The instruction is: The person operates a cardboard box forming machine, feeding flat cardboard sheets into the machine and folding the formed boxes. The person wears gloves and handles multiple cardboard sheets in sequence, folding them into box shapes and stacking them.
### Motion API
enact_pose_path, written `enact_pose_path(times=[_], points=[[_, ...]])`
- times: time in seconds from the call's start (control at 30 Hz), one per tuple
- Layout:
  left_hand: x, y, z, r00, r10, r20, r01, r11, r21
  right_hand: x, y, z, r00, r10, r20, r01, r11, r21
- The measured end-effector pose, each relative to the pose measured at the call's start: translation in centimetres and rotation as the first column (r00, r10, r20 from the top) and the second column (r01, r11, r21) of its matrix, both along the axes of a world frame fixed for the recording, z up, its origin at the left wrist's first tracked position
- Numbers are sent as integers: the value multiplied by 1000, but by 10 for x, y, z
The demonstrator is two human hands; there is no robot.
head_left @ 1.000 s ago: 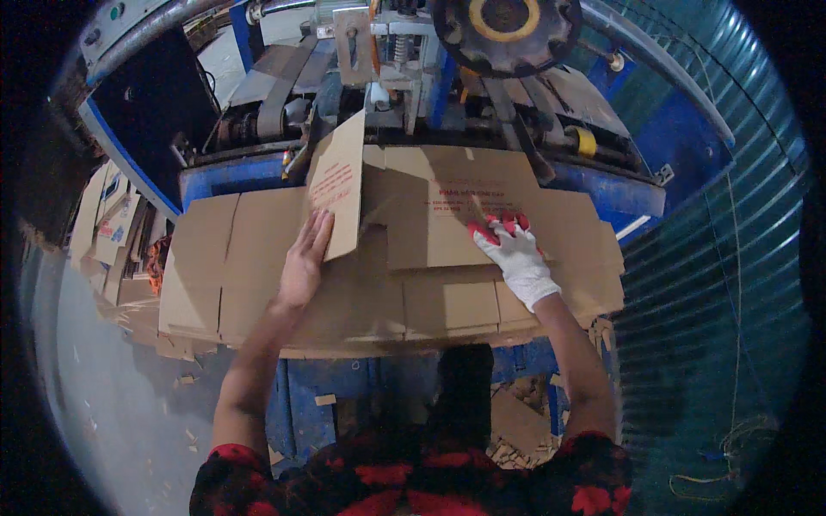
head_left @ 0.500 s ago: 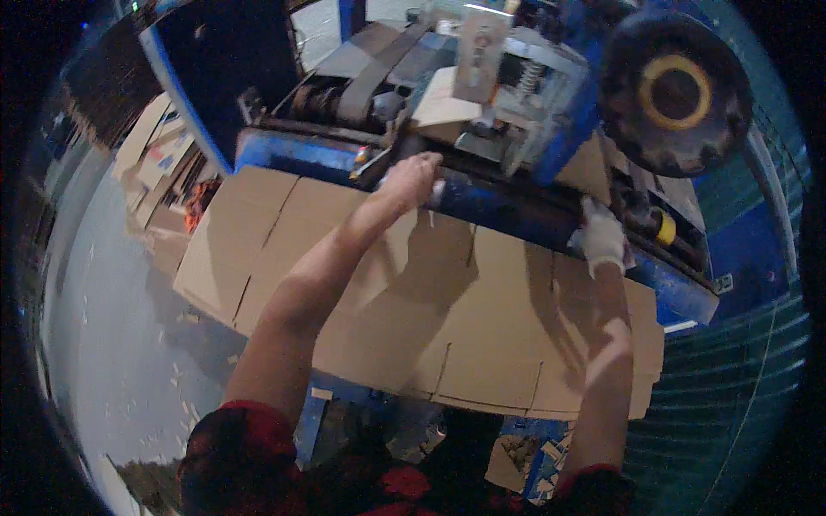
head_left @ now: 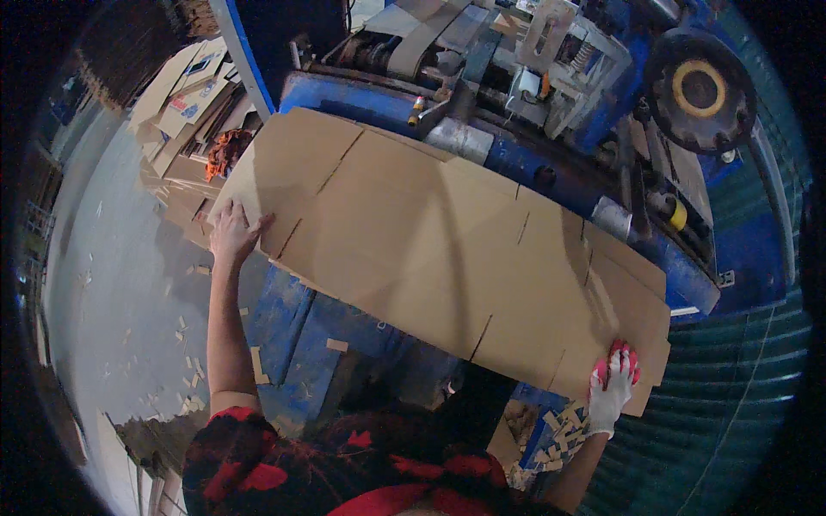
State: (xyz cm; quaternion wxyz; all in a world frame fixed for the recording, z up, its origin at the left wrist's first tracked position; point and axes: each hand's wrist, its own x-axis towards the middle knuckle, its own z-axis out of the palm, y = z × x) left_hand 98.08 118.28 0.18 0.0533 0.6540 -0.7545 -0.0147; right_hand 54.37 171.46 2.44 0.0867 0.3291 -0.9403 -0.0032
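Your grip is on both ends of the big cardboard sheet [head_left: 447,249]. Your left hand [head_left: 231,232] is bare and lies on the near left corner, with the fingers spread flat on top, so it presses more than it grabs. Your right hand [head_left: 613,387] wears a white glove with red fingertips, and it curls over the near right corner and holds the edge. The sheet is flat and brown, with short slots cut in from its long sides. It lies across the front of the blue machine [head_left: 551,163], with its far edge up against the metal rollers and its near edge sticking out over the floor [head_left: 120,327]. From how it lies, the sheet looks lined up with the machine but not yet fed in, since nearly all of it shows. More flat cardboard [head_left: 185,95] is stacked off to the left, just past your left hand. Small cardboard scraps [head_left: 551,434] sit in a heap under your right hand, and more bits are spread over the floor.
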Motion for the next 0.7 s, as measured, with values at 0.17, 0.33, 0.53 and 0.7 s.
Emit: enact_pose_path(times=[0.17, 0.33, 0.53, 0.7], points=[[16, 10, -9, 996, -29, -85, 29, 1000, 2, 23, 52, -19, 761, -597, -255, 468, 777, -421], [12, 5, -8, 978, -27, -207, 30, 999, 14, 31, 50, -35, 801, -243, 548, 556, -40, -830], [1, 53, 44, 779, -338, -528, 264, 941, -213, 51, 21, 13, 914, 289, 286, 338, -150, -929], [-39, 136, 36, 295, -148, -944, 693, 714, 105, 83, -31, 13, 886, 408, -218, -455, 855, -250]])
